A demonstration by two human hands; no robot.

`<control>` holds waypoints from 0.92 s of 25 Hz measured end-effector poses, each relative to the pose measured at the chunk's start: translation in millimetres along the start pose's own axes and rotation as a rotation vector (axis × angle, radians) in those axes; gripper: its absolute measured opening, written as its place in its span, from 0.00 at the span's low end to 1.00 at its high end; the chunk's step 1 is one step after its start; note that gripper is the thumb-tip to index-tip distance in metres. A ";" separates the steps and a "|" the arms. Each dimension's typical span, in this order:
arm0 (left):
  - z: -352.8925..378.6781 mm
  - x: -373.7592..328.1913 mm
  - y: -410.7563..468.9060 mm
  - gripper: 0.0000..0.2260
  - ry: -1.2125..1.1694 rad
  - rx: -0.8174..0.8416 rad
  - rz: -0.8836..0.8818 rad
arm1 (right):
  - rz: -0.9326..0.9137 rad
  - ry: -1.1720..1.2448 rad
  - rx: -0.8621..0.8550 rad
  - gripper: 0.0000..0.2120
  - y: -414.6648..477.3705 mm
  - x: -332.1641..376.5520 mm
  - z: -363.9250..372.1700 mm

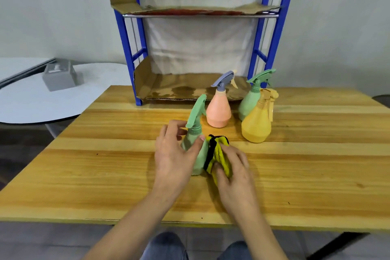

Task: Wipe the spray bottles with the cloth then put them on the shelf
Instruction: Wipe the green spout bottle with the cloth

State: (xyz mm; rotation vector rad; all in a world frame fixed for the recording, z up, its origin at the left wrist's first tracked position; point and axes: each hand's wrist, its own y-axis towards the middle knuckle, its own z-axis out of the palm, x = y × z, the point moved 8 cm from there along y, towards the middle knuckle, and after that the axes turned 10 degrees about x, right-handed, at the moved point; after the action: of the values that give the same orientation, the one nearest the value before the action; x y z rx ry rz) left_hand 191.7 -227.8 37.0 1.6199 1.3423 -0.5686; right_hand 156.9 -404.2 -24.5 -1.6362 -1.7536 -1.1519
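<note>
A green spray bottle [198,131] stands on the wooden table [105,164], and my left hand [175,154] grips its body from the left. My right hand [234,173] presses a yellow cloth with black trim [219,152] against the bottle's right side. Behind them stand a pink bottle with a grey sprayer [218,110], a second green bottle [251,99] and a yellow bottle [256,124]. The blue metal shelf [129,57] rises at the table's far edge, its lower level lined with stained cardboard [181,88].
A round white table [31,103] with a grey box [59,77] sits to the left. An upper shelf level carries a cardboard sheet [190,9]. My knees show below the table's near edge.
</note>
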 end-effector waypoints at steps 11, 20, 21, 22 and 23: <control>-9.8 -11.2 36.6 0.11 0.094 0.458 0.149 | -0.073 -0.001 -0.024 0.22 27.2 61.6 -9.8; -12.1 -7.5 27.6 0.17 0.057 0.374 0.132 | 0.060 -0.206 0.087 0.25 18.8 31.2 5.6; -11.2 -8.4 27.6 0.16 0.059 0.375 0.139 | 0.015 -0.194 0.069 0.25 23.3 40.1 6.2; -11.3 -8.6 27.8 0.15 0.056 0.376 0.144 | -0.010 -0.184 0.055 0.25 25.5 44.3 8.3; -11.4 -8.1 27.9 0.15 0.051 0.376 0.146 | -0.006 -0.170 0.046 0.25 25.5 41.8 10.0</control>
State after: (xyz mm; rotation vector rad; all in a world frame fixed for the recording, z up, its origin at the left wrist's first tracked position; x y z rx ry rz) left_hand 213.1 -221.4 58.9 2.0297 1.1901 -0.7264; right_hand 176.3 -374.0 10.4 -1.7464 -1.8750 -0.9927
